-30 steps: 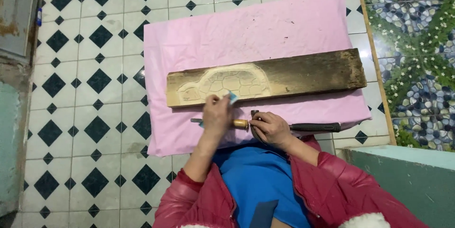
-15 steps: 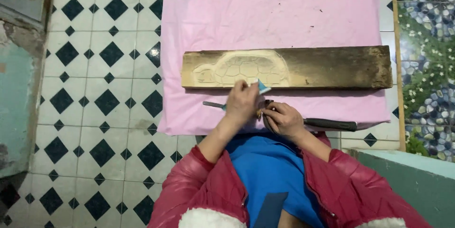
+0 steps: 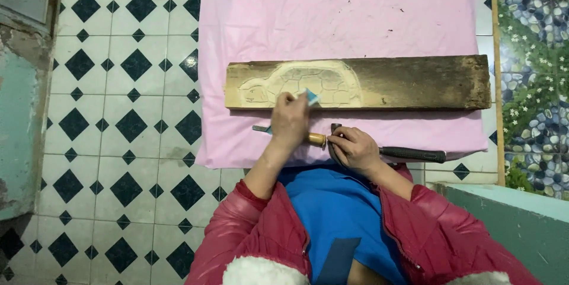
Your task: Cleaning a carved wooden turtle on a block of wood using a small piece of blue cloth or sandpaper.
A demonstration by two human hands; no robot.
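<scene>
1 long brown wooden plank (image 3: 409, 82) carved with a pale turtle relief is lying on 1 pink cloth (image 3: 355, 18) spread over the tiled floor (image 3: 118, 83), its long axis running left to right, just beyond the fingers. The left hand (image 3: 290, 122) is pinching a small blue object (image 3: 312, 96) against the carving. The right hand (image 3: 354, 149) is curling around 1 wooden-handled chisel (image 3: 317, 138), beside 1 black-handled tool (image 3: 415, 154).
</scene>
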